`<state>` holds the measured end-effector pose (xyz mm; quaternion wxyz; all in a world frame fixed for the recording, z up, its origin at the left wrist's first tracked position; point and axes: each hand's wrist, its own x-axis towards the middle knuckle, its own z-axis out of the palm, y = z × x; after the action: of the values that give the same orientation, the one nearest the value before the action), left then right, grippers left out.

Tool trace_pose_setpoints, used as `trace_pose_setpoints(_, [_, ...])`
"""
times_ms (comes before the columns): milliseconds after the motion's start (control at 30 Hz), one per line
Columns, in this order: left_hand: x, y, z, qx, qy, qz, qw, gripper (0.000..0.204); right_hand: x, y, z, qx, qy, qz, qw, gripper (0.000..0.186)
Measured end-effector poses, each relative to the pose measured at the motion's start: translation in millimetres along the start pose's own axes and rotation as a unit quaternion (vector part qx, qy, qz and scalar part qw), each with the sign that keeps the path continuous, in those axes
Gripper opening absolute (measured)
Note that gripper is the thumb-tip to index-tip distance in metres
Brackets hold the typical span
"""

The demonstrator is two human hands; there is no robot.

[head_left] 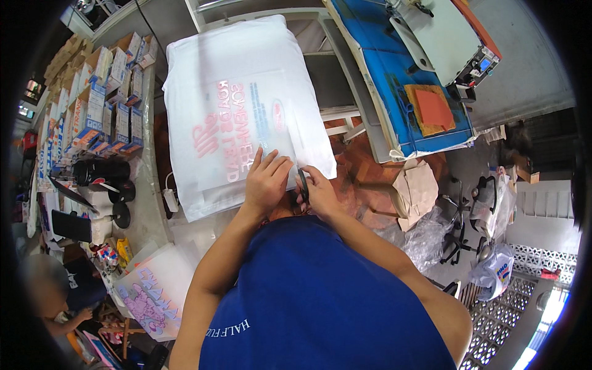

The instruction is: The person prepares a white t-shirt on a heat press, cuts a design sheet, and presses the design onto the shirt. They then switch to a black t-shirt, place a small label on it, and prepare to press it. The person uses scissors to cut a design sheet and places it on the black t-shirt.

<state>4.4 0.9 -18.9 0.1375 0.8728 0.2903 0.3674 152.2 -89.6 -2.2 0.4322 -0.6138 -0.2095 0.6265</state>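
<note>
A white cloth, which looks like a shirt, is spread over a board in front of me. On it lies a translucent printed sheet with pink-red lettering and small blue print. My left hand rests on the sheet's near edge with its fingers stretched out. Just right of it, my right hand is closed around dark-handled scissors. The scissor blades point away from me along the sheet's right side; how far apart they are cannot be made out.
A heat press stands at the upper right, beside a blue-topped table with an orange pad. Boxes crowd the left bench. A brown paper bag is on the right. Another person sits at the lower left.
</note>
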Motion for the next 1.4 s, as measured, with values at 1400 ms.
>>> trace_pose_setpoints(1400, [-2, 1, -5, -0.043, 0.011, -0.045, 0.998, 0.018, 15, -5, 3, -0.025, 0.015, -0.043, 0.999, 0.053])
